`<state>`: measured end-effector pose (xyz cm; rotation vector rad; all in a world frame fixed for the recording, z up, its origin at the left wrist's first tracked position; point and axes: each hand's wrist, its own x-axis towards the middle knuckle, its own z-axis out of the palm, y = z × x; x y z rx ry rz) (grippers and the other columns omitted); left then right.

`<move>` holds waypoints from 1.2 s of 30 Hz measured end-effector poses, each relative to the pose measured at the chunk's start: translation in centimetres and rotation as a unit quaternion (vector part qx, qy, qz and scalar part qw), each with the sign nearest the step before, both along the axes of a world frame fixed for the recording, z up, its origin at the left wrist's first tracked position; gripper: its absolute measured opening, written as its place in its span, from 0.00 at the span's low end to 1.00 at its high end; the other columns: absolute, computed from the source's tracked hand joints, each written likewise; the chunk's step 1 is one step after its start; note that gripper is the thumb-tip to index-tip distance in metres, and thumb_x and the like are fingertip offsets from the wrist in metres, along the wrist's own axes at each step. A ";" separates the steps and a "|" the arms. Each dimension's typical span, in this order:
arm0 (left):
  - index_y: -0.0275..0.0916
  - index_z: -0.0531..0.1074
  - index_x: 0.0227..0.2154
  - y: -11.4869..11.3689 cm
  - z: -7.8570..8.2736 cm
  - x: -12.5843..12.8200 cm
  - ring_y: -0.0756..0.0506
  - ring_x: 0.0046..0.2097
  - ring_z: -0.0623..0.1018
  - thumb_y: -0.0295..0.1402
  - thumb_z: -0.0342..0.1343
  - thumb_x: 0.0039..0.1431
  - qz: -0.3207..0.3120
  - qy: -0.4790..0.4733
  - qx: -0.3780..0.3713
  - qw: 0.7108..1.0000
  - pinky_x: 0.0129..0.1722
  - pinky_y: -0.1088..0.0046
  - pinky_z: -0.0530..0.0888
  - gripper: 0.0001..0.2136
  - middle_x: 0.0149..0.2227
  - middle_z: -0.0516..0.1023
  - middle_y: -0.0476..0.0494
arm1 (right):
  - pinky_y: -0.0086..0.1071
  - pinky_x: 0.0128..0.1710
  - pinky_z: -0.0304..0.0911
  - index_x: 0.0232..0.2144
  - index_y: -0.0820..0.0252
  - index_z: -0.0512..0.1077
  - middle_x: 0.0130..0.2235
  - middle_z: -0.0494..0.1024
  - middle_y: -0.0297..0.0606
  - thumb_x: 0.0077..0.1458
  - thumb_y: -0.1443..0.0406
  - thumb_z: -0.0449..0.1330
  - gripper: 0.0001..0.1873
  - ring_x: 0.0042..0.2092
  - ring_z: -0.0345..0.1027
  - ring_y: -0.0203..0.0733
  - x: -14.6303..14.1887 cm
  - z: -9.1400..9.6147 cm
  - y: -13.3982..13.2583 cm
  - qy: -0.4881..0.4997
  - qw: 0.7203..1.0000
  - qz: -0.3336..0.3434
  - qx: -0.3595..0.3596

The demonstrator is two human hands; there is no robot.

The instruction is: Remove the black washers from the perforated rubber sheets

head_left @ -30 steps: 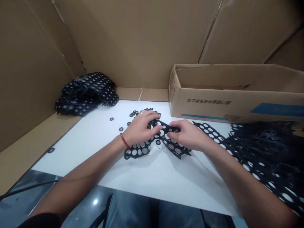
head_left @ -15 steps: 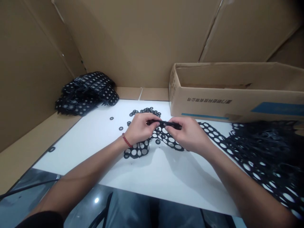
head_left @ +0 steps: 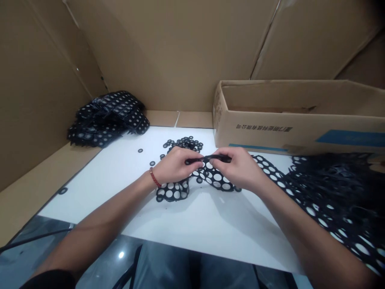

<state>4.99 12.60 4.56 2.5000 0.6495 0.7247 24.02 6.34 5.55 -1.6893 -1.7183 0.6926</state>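
Between my two hands is a black rubber sheet with round holes (head_left: 217, 176), its upper edge pinched and folded. My left hand (head_left: 177, 163), with a red bead bracelet at the wrist, is closed on the left part of that edge. My right hand (head_left: 239, 165) grips the same edge just to the right, thumb in front. The lower part of the sheet hangs down to the white tabletop, and a holed flap (head_left: 173, 192) lies below my left wrist. Behind my hands is a heap of small black rings (head_left: 187, 142). What the fingers cover is hidden.
A pile of dotted black sheets (head_left: 110, 118) sits at the back left. At the right lies a dark heap of holed sheets (head_left: 339, 192). An open cardboard box (head_left: 261, 130) stands behind it. Loose black rings (head_left: 140, 150) lie on the white tabletop (head_left: 99, 176). Cardboard walls surround the back.
My left hand and wrist have shifted slightly left and down. Both hands keep their pinch on the holed sheet, and its folded edge has tilted a little.
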 end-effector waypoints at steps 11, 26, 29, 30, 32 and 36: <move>0.37 0.70 0.23 -0.2 -1.2 -0.4 0.48 0.27 0.71 0.39 0.47 0.63 0.135 0.071 0.354 0.923 0.27 0.70 0.63 0.16 0.23 0.73 0.45 | 0.27 0.21 0.48 0.22 0.60 0.67 0.19 0.61 0.29 0.50 0.57 0.56 0.13 0.22 0.52 0.32 0.4 0.2 0.3 0.029 0.999 0.007 -0.021; 0.38 0.60 0.24 -0.1 -1.3 0.6 0.48 0.31 0.68 0.37 0.44 0.63 0.146 0.068 0.099 0.982 0.28 0.72 0.62 0.12 0.30 0.68 0.47 | 0.27 0.21 0.49 0.22 0.59 0.65 0.21 0.62 0.30 0.50 0.60 0.55 0.10 0.22 0.54 0.33 0.1 -0.2 0.2 0.029 0.997 0.054 -0.041; 0.39 0.61 0.25 0.0 -1.5 0.7 0.48 0.31 0.68 0.35 0.45 0.62 0.151 0.073 0.084 0.982 0.29 0.71 0.63 0.10 0.30 0.68 0.46 | 0.27 0.19 0.49 0.23 0.59 0.66 0.20 0.61 0.29 0.51 0.59 0.54 0.10 0.21 0.53 0.33 -0.2 -0.3 0.0 0.033 0.996 0.061 -0.057; 0.39 0.62 0.26 0.1 -1.6 0.7 0.48 0.31 0.68 0.35 0.45 0.61 0.153 0.071 0.078 0.983 0.29 0.71 0.64 0.10 0.31 0.68 0.46 | 0.27 0.19 0.49 0.23 0.59 0.66 0.20 0.61 0.29 0.51 0.59 0.54 0.10 0.21 0.53 0.33 -0.2 -0.4 0.0 0.032 0.996 0.066 -0.059; 0.39 0.63 0.27 0.2 -1.7 0.7 0.47 0.31 0.69 0.36 0.45 0.61 0.155 0.070 0.061 0.984 0.31 0.70 0.65 0.09 0.31 0.68 0.46 | 0.27 0.19 0.50 0.24 0.59 0.67 0.20 0.62 0.29 0.51 0.60 0.54 0.10 0.22 0.54 0.33 -0.2 -0.6 0.1 0.027 0.996 0.074 -0.052; 0.38 0.68 0.26 0.4 -1.4 0.3 0.47 0.31 0.71 0.38 0.47 0.60 0.129 0.097 -0.004 0.987 0.31 0.70 0.67 0.12 0.29 0.72 0.46 | 0.28 0.20 0.50 0.24 0.60 0.69 0.21 0.64 0.30 0.51 0.60 0.54 0.10 0.23 0.54 0.33 0.0 -1.0 0.3 0.019 0.995 0.081 -0.053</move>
